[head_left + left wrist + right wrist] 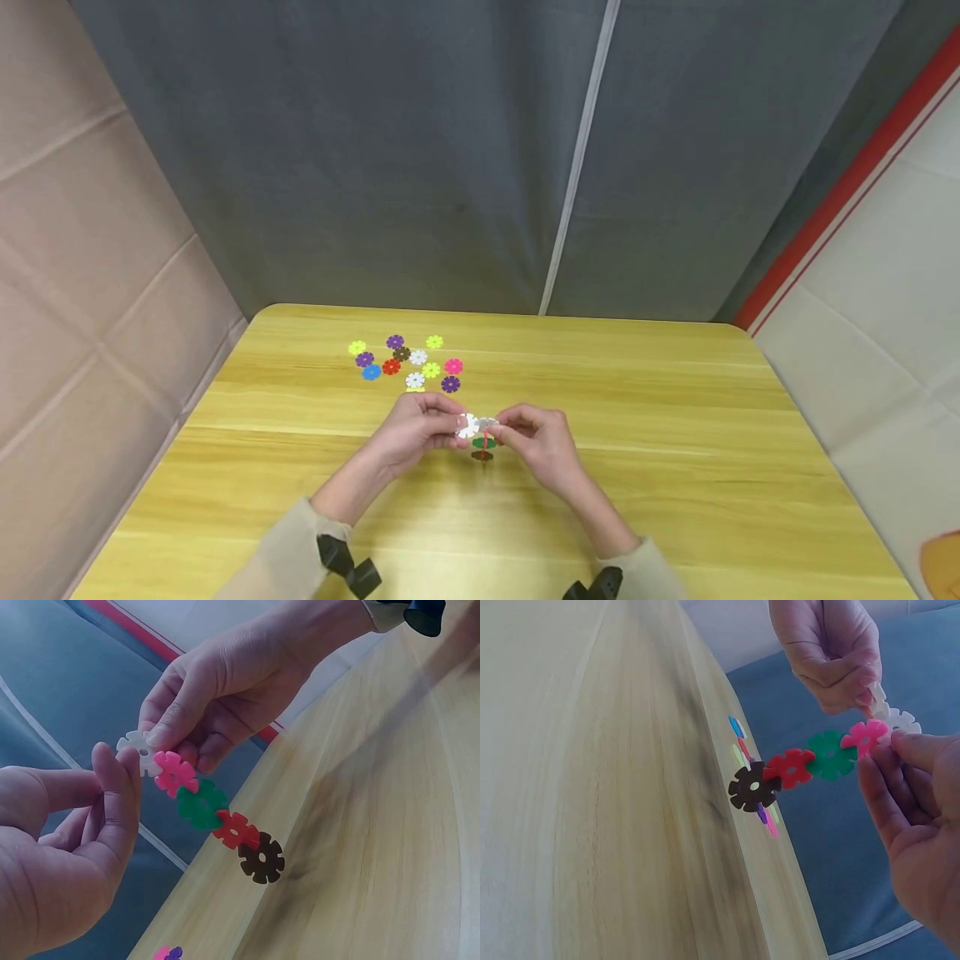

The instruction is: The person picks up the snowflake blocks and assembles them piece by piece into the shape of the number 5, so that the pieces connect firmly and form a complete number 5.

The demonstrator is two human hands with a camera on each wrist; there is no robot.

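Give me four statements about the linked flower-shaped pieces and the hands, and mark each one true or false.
1. The chain hangs from both hands, above the table. True.
2. Its lowest piece is blue. False: the bottom piece is dark brown.
3. The green piece sits between the pink piece and the red piece. True.
4. The left hand rests flat on the table. False: it pinches the white piece opposite the right hand.

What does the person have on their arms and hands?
Both hands, the left hand and right hand, are bare: no gloves or rings visible. Loose beige fabric sleeves reach the wrists, and a small black camera mount is strapped at each wrist.
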